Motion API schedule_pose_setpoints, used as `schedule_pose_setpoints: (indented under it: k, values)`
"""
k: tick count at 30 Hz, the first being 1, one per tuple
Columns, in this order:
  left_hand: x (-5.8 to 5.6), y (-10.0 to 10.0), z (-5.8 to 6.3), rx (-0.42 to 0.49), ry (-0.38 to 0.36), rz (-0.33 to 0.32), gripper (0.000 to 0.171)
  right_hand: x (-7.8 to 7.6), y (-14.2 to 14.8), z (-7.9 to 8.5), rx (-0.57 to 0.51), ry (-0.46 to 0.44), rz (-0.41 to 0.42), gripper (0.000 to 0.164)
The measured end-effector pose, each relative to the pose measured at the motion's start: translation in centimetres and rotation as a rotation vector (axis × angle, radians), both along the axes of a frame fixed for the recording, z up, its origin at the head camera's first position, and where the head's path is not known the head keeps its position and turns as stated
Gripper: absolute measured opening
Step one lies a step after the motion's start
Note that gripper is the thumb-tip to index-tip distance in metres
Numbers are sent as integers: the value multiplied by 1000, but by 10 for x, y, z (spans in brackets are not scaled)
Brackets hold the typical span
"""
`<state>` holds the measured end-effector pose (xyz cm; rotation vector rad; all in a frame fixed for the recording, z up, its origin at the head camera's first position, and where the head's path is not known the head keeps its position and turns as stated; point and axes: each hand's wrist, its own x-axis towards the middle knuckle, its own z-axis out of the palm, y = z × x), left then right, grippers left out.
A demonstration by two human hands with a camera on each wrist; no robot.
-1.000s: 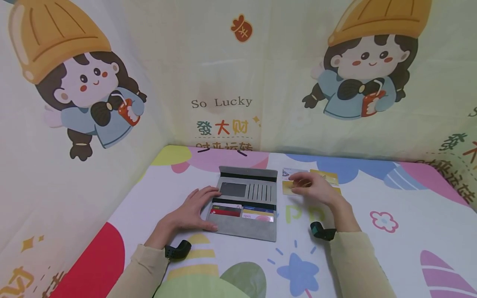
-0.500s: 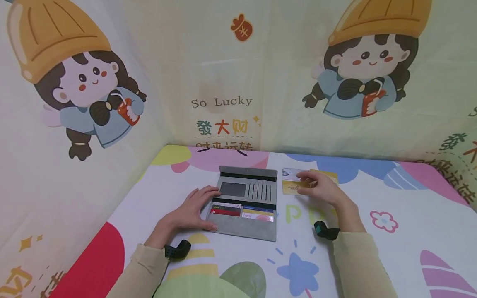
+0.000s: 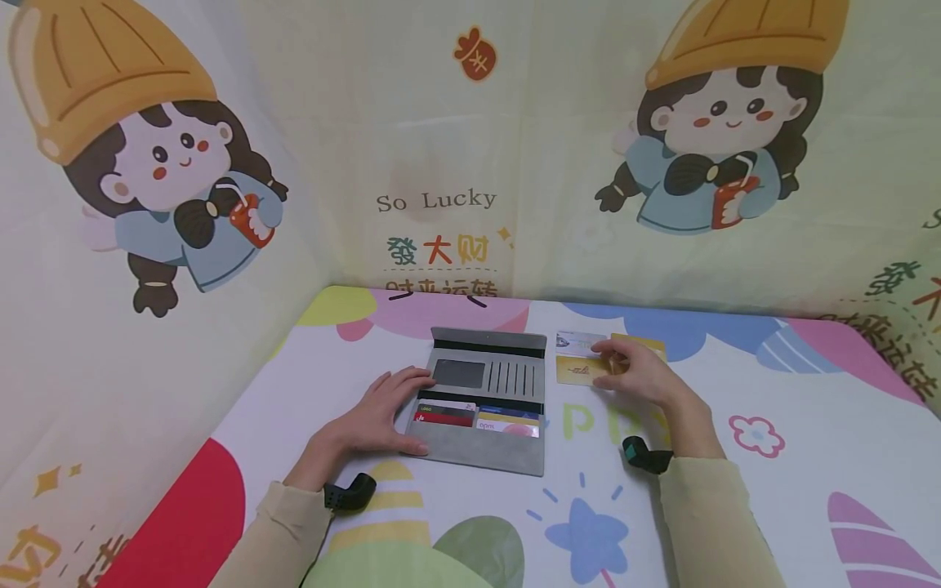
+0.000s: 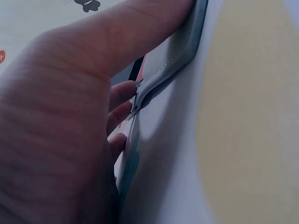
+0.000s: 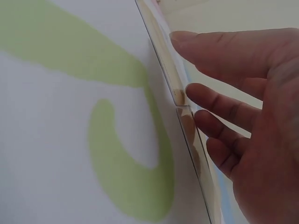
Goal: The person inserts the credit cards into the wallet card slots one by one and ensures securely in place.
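Observation:
A grey card wallet [image 3: 481,454] lies unfolded on the table, with several cards [image 3: 507,425] in its lower slots and a dark window in the upper flap. My left hand [image 3: 376,415] rests on its left side, thumb over the near corner and fingers spread by the edge. To the wallet's right lie loose cards: a silver one [image 3: 577,341], a gold one [image 3: 577,371] below it, and more gold cards [image 3: 654,347] partly under my right hand [image 3: 641,371]. That hand hovers at the cards with bent, parted fingers; in the right wrist view nothing is between thumb and fingers.
A patterned cloth covers the table [image 3: 588,539], and a printed curtain [image 3: 551,163] stands along the back and left. A small black camera [image 3: 351,493] sits on the left wrist, another black camera [image 3: 645,454] on the right.
My right hand has slid a little to the right over the cards, uncovering more of the silver and lower gold ones. The left hand and the wallet stay put.

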<state>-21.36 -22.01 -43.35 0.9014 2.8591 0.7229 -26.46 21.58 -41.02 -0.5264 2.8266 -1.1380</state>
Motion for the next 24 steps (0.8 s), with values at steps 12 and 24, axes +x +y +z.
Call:
schedule_pose_setpoints:
  k: [12,24]
  values:
    - [0,1,0,-4,17,-20,97,1,0,-4,48,-25,-32,50]
    - [0,1,1,16,32,-28,97,0,-5,-1,84,-30,8,50]
